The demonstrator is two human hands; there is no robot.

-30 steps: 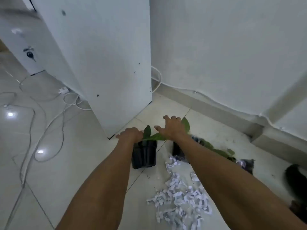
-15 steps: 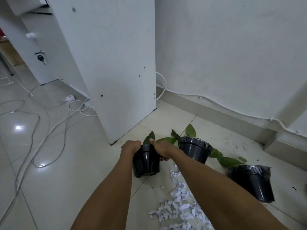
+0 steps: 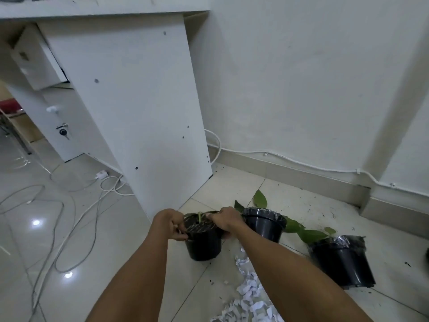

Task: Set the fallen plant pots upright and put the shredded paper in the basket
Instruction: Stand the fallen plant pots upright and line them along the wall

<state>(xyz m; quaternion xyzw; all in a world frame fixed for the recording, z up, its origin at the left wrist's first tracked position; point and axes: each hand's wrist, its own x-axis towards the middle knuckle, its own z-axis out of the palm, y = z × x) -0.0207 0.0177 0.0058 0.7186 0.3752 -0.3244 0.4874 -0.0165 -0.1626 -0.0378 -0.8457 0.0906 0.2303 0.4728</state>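
So far only the nearest pot (image 3: 204, 240) stands upright on the floor, both hands' grip, left hand (image 3: 170, 225) and right hand (image 3: 226, 220), clamped on its rim, while two pots lie tipped and shredded paper (image 3: 249, 300) remains scattered, no basket visible.

Black pots (image 3: 204, 245), green leaves (image 3: 310, 235), white shredded paper (image 3: 249, 291), seemingly cream tiles (image 3: 120, 247)

White desk panel (image 3: 139, 117), floor cables (image 3: 58, 219), wall cable (image 3: 301, 162).
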